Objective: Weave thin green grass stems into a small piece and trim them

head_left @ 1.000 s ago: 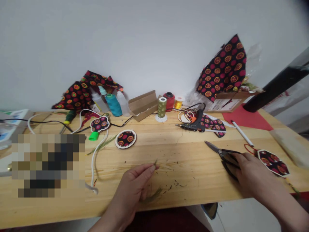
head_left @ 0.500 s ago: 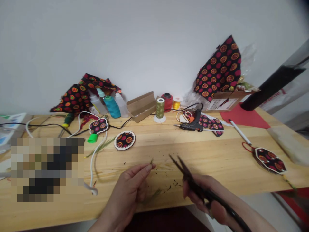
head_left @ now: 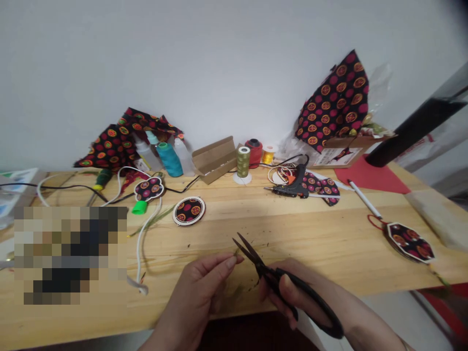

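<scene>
My left hand point(head_left: 203, 282) pinches a small tuft of olive-green thread point(head_left: 237, 253) between thumb and fingertips, low over the front of the table. In my right hand point(head_left: 288, 282) are black-handled scissors point(head_left: 261, 267), their dark blades slightly parted. The blade tips are right beside the tuft and my left fingertips; whether they touch the thread I cannot tell. Blurred green strands hang under my left hand. Beyond the hands lies a round pendant point(head_left: 189, 211) with patterned fabric inside a pale rim.
A flower-shaped fabric piece point(head_left: 149, 188) and a white cord point(head_left: 139, 248) lie left. Behind stand a green thread spool point(head_left: 243, 162), a cardboard box point(head_left: 215, 163) and a glue gun point(head_left: 294, 185). An octagonal pendant point(head_left: 411, 241) is at right. Dark clippings dot the wooden table point(head_left: 226, 229).
My right hand has brought the scissors leftward to the thread tuft, turning them so the handles show more. The left hand has shifted slightly right, still pinching.
</scene>
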A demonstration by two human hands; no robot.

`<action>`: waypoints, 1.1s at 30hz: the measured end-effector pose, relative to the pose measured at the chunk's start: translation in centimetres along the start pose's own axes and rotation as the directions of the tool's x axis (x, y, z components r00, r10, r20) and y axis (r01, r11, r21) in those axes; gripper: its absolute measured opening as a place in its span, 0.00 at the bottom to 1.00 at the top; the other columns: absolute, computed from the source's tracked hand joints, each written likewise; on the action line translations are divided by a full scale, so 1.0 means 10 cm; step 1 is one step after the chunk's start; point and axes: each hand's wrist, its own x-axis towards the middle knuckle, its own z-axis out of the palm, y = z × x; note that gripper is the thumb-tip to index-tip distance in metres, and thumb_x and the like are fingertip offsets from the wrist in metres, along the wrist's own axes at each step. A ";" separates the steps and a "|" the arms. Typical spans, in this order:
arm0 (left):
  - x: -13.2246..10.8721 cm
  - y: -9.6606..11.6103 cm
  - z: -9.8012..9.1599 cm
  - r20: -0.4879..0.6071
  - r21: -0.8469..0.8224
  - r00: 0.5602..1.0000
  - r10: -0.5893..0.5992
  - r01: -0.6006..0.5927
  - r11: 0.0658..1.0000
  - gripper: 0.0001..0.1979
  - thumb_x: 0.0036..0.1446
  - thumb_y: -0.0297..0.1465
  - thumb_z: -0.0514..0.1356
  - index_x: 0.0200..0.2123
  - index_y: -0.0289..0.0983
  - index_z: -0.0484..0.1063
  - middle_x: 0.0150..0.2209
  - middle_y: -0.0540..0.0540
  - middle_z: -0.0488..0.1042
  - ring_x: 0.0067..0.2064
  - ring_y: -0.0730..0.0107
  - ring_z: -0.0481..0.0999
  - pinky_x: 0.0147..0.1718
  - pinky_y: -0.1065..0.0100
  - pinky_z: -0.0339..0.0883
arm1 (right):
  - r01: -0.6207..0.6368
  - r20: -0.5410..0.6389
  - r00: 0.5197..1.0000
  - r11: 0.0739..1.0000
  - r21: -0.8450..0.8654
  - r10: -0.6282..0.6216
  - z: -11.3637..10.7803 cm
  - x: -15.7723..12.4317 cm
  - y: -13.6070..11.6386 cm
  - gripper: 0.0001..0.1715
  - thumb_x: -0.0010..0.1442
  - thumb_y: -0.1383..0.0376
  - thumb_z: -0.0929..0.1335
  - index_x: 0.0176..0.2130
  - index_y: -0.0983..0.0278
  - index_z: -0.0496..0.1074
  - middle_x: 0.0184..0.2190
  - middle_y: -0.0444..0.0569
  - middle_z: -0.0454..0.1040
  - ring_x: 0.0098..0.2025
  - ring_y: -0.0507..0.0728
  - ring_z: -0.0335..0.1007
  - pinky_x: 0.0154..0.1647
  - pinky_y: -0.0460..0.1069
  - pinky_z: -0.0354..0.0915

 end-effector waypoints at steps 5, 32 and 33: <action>0.00 0.00 0.00 0.003 0.064 1.000 0.022 -0.022 0.998 0.14 0.46 0.39 0.65 0.32 0.35 0.80 0.13 0.58 0.52 0.17 0.81 0.45 0.15 0.75 0.38 | 0.012 0.018 1.000 1.000 -0.003 -0.012 -0.03 0.02 -0.03 0.42 0.55 0.37 0.52 0.39 0.70 0.68 0.18 0.41 0.61 0.17 0.47 0.60 0.17 0.42 0.56; 0.00 -0.02 0.00 0.017 0.068 1.000 0.019 -0.020 0.997 0.16 0.48 0.40 0.64 0.34 0.34 0.79 0.12 0.59 0.51 0.17 0.81 0.44 0.15 0.75 0.37 | -0.099 -0.038 0.994 0.988 0.116 0.104 -0.02 0.03 -0.05 0.38 0.49 0.37 0.61 0.32 0.70 0.69 0.13 0.37 0.56 0.15 0.44 0.50 0.13 0.40 0.46; 0.00 -0.02 0.00 0.017 0.064 1.000 0.014 -0.015 0.998 0.16 0.48 0.40 0.64 0.34 0.34 0.79 0.12 0.59 0.51 0.17 0.81 0.44 0.15 0.75 0.37 | -0.095 -0.037 0.994 0.988 0.120 0.100 -0.02 0.03 -0.05 0.39 0.49 0.36 0.60 0.31 0.70 0.69 0.13 0.36 0.56 0.15 0.44 0.49 0.13 0.40 0.45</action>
